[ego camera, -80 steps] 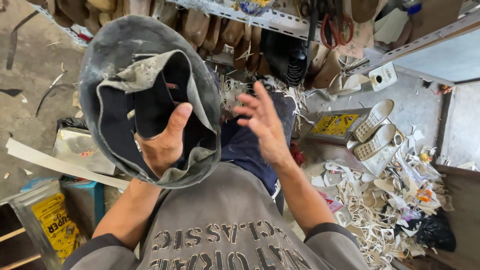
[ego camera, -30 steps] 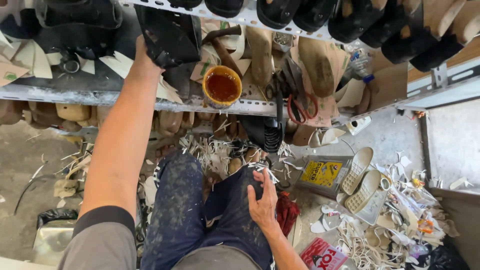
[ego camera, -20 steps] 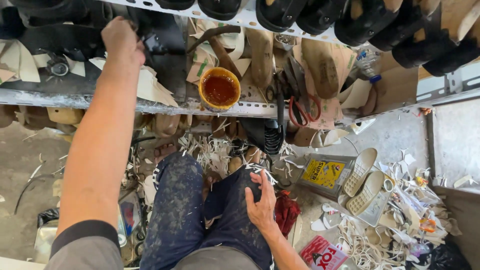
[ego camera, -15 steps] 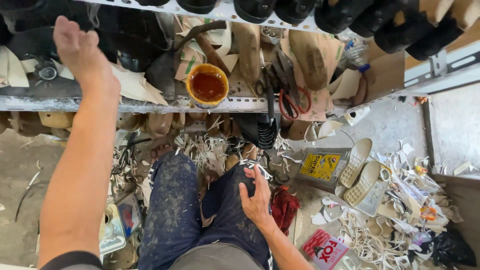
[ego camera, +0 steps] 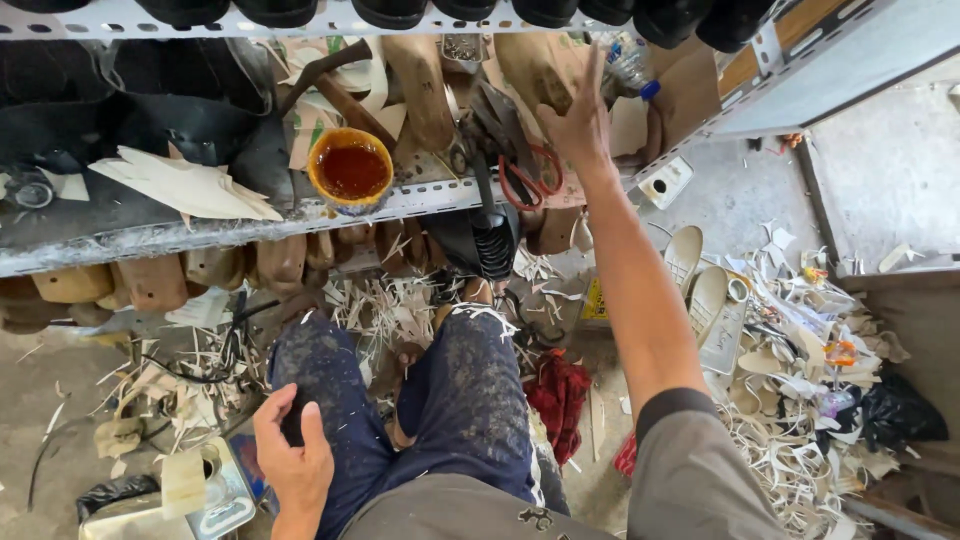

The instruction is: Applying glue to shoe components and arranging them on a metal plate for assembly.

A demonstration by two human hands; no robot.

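Note:
My right hand point(ego camera: 578, 118) reaches up to the metal shelf point(ego camera: 150, 238), fingers spread. Its fingertips are against the tan wooden shoe lasts point(ego camera: 534, 70), just above the red-handled scissors point(ego camera: 528, 184), and it holds nothing. My left hand point(ego camera: 293, 458) rests low on my left thigh, over dusty blue trousers point(ego camera: 450, 400), loosely open and empty. A yellow tin of reddish-brown glue point(ego camera: 350, 170) stands on the shelf edge between the two hands. Black shoe uppers point(ego camera: 185, 115) lie on the shelf at the left.
Pale paper patterns point(ego camera: 185, 185) lie on the shelf at the left, with more lasts point(ego camera: 215, 268) beneath it. Beige insoles point(ego camera: 700, 285), white offcuts point(ego camera: 800, 400), a red cloth point(ego camera: 560, 395) and a black spring-like part point(ego camera: 488, 240) litter the floor around my legs.
My left arm has come down from the shelf, leaving the black upper there, and now rests on my thigh. My right hand has left my knee and risen to the lasts.

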